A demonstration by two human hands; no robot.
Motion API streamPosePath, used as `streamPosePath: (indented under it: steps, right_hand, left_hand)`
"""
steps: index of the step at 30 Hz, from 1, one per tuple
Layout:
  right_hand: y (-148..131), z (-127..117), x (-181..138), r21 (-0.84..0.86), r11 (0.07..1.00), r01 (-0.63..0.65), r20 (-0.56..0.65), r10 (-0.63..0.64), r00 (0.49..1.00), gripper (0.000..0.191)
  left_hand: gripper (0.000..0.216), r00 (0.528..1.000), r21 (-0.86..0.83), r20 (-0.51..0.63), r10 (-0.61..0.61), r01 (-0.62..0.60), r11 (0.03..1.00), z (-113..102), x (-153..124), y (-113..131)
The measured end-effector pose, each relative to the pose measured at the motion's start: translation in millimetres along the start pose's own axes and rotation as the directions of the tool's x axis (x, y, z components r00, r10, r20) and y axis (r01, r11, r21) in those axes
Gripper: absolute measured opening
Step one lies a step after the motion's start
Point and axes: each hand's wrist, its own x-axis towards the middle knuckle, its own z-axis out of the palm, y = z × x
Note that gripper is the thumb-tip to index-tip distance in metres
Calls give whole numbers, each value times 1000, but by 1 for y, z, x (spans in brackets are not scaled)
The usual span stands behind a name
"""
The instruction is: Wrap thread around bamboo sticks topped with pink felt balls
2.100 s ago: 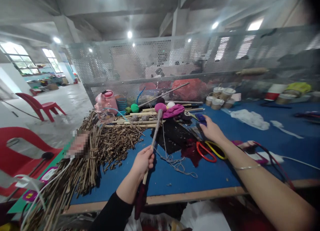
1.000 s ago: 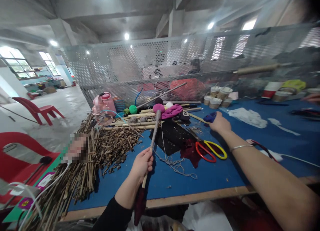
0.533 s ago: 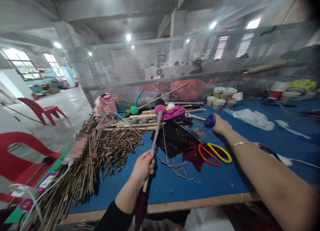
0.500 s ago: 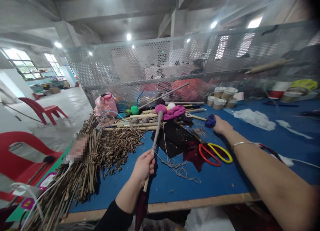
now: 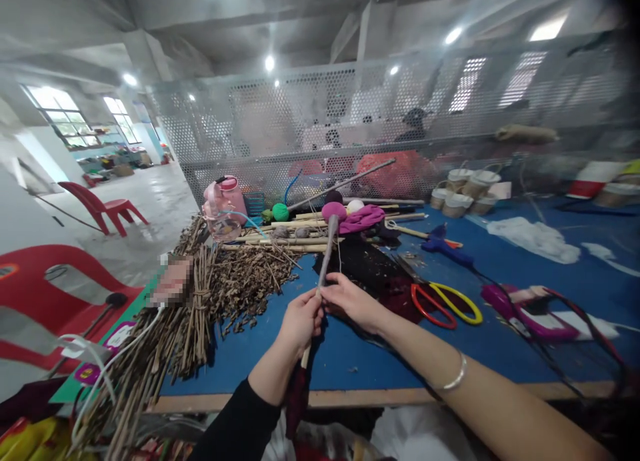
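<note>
My left hand point(image 5: 301, 321) is closed round a thin wooden stick point(image 5: 305, 356). Grey yarn point(image 5: 327, 254) wraps the stick's upper part, below a round magenta head point(image 5: 333, 212). Beside it, my right hand point(image 5: 353, 303) has its fingers closed at the stick where the grey wrapping ends; whether they also pinch a yarn end is hidden. Dark red cloth point(image 5: 297, 398) hangs at the stick's lower end. To the right lie scissors point(image 5: 434, 305) with one red and one yellow handle, on dark cloth. Farther off is a blue corded tool point(image 5: 447, 248), perhaps a glue gun.
Bundled dried stalks point(image 5: 185, 314) cover the table's left side. Behind are a pink jug point(image 5: 226, 204), a green yarn ball point(image 5: 281, 212), magenta cloth point(image 5: 367, 218) and bamboo sticks. Paper cups point(image 5: 457, 204), white stuffing point(image 5: 533, 240) and a purple corded device point(image 5: 530, 314) sit rightward. A perforated metal screen point(image 5: 280, 121) stands behind.
My right hand has left the blue tool at the right and come to the stick beside my left hand. The left hand keeps its hold. The view has shifted slightly.
</note>
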Motion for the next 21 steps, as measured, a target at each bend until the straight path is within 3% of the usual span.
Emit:
streamPosePath:
  steps: [2,3,9,16,21]
  right_hand:
    - [3,4,-6,188,970,-156,135,132,982,32]
    - [3,1,-7,200,958,-204,155,174,972,30]
    - [4,-21,2,134,988,-79,2,79,997,22]
    - [5,-11,6,151,965,-215,-20,221,975,13]
    - [-2,-9,9,198,927,-320,55,315,947,10]
  left_hand:
    - [33,1000,11,-5,7,-7,1000,0,0,0]
    - [33,1000,16,-14,6,-6,1000,0,0,0]
    - [38,1000,7,-28,-13,14,1000,0,0,1]
    - [28,996,-142,-48,-81,74,987,-4,5,-3]
    - [18,989,-177,-47,-137,127,976,-6,6,1]
